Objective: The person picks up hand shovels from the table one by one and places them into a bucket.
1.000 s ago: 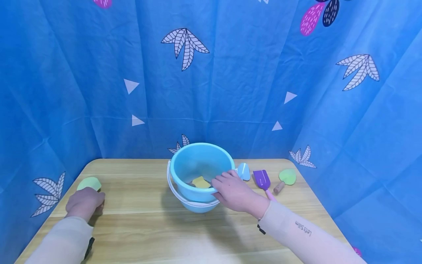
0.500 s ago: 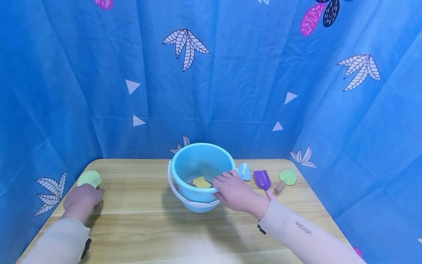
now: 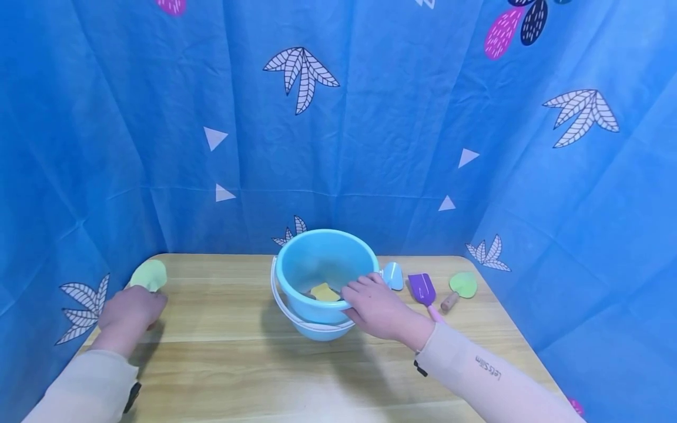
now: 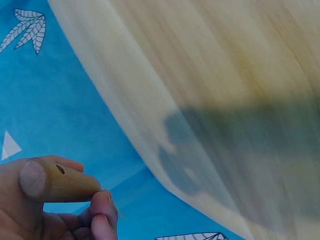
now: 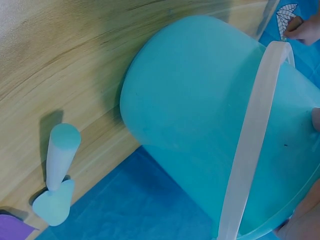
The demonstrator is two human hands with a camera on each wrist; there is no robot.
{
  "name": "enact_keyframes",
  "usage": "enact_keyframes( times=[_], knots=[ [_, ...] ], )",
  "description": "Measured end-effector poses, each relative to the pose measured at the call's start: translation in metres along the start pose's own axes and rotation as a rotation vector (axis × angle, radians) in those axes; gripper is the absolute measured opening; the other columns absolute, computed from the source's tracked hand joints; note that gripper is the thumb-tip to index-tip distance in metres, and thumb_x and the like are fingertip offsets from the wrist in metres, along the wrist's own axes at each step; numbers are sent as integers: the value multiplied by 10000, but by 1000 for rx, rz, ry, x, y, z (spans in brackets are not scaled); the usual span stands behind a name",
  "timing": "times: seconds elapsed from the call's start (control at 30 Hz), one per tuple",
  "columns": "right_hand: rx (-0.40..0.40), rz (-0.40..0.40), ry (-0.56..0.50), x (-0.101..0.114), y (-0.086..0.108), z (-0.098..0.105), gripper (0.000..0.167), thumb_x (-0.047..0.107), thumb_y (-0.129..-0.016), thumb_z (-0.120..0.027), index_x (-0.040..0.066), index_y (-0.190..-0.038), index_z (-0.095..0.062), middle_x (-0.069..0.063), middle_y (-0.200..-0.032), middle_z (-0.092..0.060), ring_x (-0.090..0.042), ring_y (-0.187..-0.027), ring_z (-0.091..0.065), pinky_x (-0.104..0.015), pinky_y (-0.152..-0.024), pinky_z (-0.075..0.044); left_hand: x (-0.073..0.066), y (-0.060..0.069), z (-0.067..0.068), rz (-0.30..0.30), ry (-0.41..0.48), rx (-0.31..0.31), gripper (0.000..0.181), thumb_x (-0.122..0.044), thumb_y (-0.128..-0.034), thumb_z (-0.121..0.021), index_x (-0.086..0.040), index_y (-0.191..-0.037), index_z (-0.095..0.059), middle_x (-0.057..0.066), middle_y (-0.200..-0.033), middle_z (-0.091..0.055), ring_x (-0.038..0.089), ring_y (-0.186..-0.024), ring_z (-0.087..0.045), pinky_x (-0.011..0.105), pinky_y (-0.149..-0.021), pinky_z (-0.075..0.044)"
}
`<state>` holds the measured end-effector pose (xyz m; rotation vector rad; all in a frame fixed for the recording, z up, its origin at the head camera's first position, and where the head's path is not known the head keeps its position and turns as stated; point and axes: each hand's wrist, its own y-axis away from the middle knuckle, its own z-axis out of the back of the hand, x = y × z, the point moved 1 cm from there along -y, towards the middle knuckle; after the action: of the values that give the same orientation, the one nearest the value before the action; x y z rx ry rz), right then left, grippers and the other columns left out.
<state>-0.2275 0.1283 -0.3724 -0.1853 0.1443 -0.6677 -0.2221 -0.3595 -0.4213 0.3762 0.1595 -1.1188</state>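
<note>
My left hand [image 3: 132, 308] grips a small toy shovel by its wooden handle [image 4: 65, 184]. The shovel's pale green blade [image 3: 150, 275] points away from me, over the table's far left corner. In the left wrist view, the hand and handle are off the tabletop, and a shadow falls below. With fingers over the rim, my right hand [image 3: 378, 308] holds the light blue bucket [image 3: 312, 311] at its near right side. The bucket's white carrying handle [image 5: 252, 140] hangs down against its wall. Inside lies a yellow piece [image 3: 324, 292] with something grey, partly hidden by the rim.
Right of the bucket lie a light blue shovel [image 3: 392, 276], a purple shovel [image 3: 421, 288] with a pink handle, and a green shovel [image 3: 463, 284] with a wooden handle. A blue patterned curtain [image 3: 338, 147] surrounds the wooden table [image 3: 233, 376] at the back and sides.
The left hand has raised the green shovel a little off the table and moved it slightly away from me. The right hand and bucket have stayed in place.
</note>
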Motion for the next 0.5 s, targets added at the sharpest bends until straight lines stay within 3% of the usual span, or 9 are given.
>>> enact_keyframes(
  times=[0.2,0.5],
  knots=[
    [-6,3,-2,-1,1,-1,138,314,-967,-647,206,-1021,-579,90,-917,-590,-128,-891,-489,-378,-891,-383,-6,9,14,-47,42,-14,528,-442,-985,-394,-43,-701,-590,157,-691,-536,306,-646,-517,397,-558,-391],
    [1,2,-4,-1,2,1,126,315,-971,-640,212,-1000,-574,94,-906,-587,-124,-879,-489,-372,-879,-381,-18,19,27,-72,34,-39,527,-447,-975,-401,-65,-655,-572,121,-638,-517,267,-593,-510,367,-518,-375]
  ],
)
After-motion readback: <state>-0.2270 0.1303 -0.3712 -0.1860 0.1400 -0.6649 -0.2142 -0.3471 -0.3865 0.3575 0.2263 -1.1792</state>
